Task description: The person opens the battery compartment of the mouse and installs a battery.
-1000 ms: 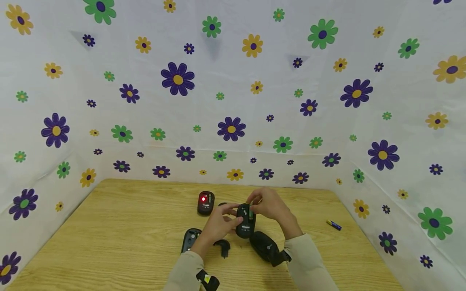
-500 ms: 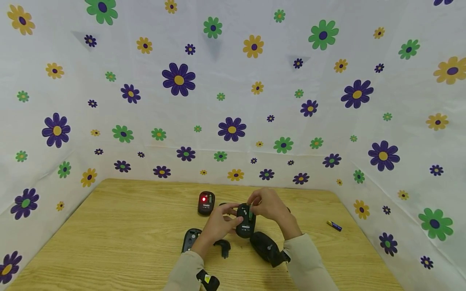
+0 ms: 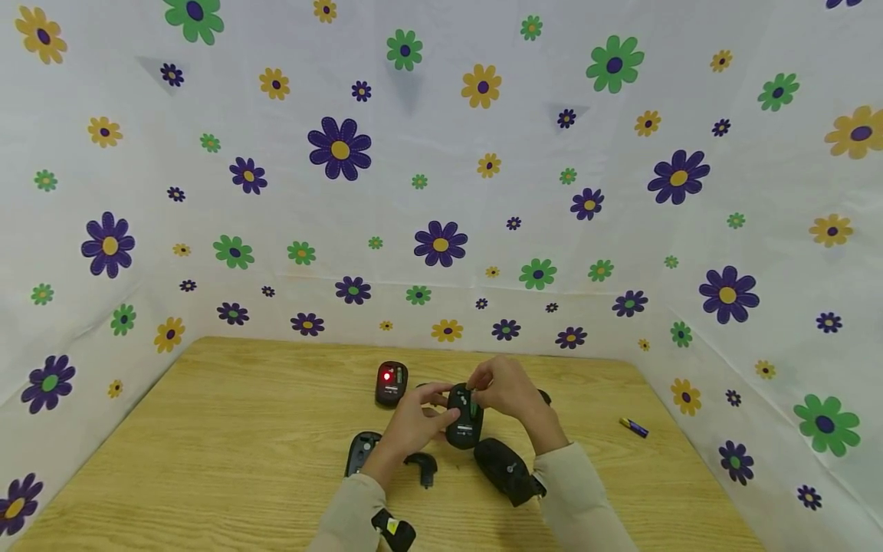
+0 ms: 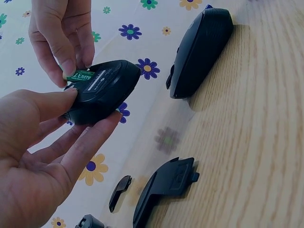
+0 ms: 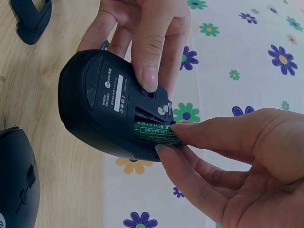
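Observation:
Held underside up by my left hand (image 3: 412, 423) is a black computer mouse (image 3: 464, 431), with the thumb on its underside and the fingers beneath. My right hand (image 3: 509, 389) pinches the end of a green AA battery (image 5: 154, 133) between thumb and fingertips. Most of that battery lies in the mouse's slot, its gripped end at the mouse's edge. White print and a pale label show on the mouse (image 5: 97, 102) in the right wrist view. Below the hands lie a black cover (image 3: 424, 468) and another black mouse (image 3: 502, 469), near the right forearm.
Farther back, an upturned mouse (image 3: 391, 394) shows a red light and a battery. Another upturned mouse (image 3: 360, 451) lies by the left forearm, partly hidden. A blue and yellow battery (image 3: 633, 427) lies toward the right table edge. A flowered cloth (image 3: 441, 291) hangs behind.
Both hands keep nearly the same place. The green battery has tilted slightly in the slot under my right fingers, and less of it shows in the head view.

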